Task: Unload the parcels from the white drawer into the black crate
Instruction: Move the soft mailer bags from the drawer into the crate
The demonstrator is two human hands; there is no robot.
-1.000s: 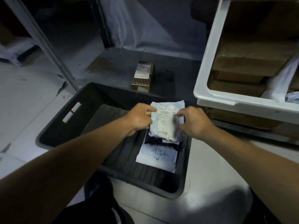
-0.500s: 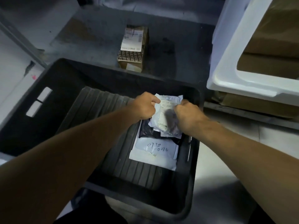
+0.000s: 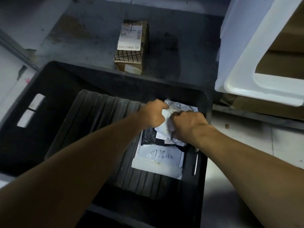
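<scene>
Step in hand: placing a small white poly-mailer parcel point(image 3: 176, 111) into the black crate point(image 3: 54, 79); not yet released.
Left hand point(image 3: 152, 113): fingers curled, pinching the parcel's left edge.
Right hand point(image 3: 189, 123): fingers curled on the parcel's right side, covering much of it. The hands sit close together, both clamped on the same parcel.
Parcel position: inside the crate, at its far right corner, low over a black bag parcel point(image 3: 148, 136) and a larger white mailer with handwritten numbers point(image 3: 158, 159). Cannot tell whether it touches them yet.
Crate floor: ribbed; left portion bare.
White drawer point(image 3: 243, 76): just beside the crate's far right corner, raised above it; brown cartons visible inside.
Other: a taped cardboard box with a shipping label point(image 3: 131, 46) on the dark floor beyond the crate's far rim.
Handling (judgement): parcel looks light and soft; the film crumples under the fingers, so it probably flexes and could slip. Edge pinches suffice; no sign of fragile contents, though contents are unseen.
Risk (judgement): glossy mailers stacked on one another may slide off.
</scene>
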